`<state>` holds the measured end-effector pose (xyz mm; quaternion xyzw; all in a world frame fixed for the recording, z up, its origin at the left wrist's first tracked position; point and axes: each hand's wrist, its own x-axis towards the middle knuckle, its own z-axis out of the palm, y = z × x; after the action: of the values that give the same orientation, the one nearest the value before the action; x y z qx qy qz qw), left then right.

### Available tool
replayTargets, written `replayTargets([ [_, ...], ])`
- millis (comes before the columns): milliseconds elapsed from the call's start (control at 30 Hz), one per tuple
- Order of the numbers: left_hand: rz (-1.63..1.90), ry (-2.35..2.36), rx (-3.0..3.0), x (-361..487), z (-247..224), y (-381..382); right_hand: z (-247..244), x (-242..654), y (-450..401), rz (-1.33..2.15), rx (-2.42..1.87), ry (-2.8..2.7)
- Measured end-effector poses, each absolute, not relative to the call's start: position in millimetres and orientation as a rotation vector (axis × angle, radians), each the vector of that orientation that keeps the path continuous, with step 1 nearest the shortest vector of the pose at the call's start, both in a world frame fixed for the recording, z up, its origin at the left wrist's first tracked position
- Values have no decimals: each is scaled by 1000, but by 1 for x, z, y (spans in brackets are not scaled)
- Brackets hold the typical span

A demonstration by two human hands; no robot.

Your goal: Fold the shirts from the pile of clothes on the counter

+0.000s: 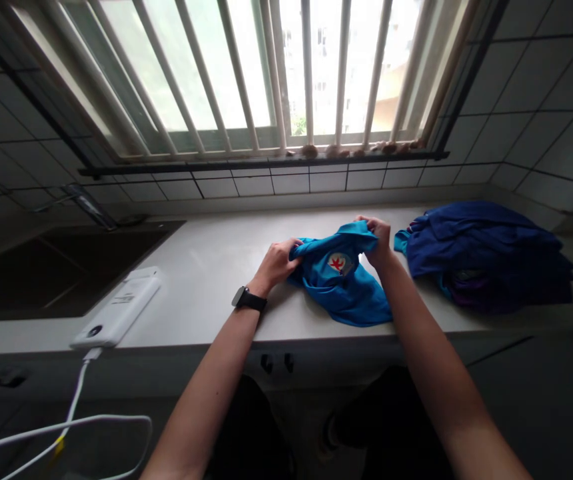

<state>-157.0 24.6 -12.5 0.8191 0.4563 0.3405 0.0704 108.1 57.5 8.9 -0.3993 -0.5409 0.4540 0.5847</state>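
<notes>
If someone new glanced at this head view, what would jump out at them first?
Likely the bright blue garment with its red-and-white patch, gripped by both hands, left and right, over the pale counter. Next, the dark blue heap of cloth at the counter's right end, and the barred window glaring behind. The white power bank stands out beside the dark sink on the left.

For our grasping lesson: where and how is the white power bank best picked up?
Probably across its long edges, near the middle, from above: the white power bank lies flat and is longer than wide. Avoid the near end, where the cable plugs in.
</notes>
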Motion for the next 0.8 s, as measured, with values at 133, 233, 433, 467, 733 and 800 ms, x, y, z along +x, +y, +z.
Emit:
replayTargets([
  [133,1221,1565,2431,-158,-9,26,10,119,60,1037,-875,-1324],
  [233,1377,1622,2364,-159,-9,25,10,112,59,855,-1075,-1396],
  [433,1424,1626,2336,-159,-13,25,5,88,44,1056,-826,-1979],
  [467,1432,1625,2338,-159,-14,25,5,86,43,1103,-826,-2062],
  [733,1181,1588,2466,-158,-11,25,14,90,50,554,-961,-1576],
  [800,1068,1580,2492,-157,-12,25,16,92,52,470,-974,-1451],
])
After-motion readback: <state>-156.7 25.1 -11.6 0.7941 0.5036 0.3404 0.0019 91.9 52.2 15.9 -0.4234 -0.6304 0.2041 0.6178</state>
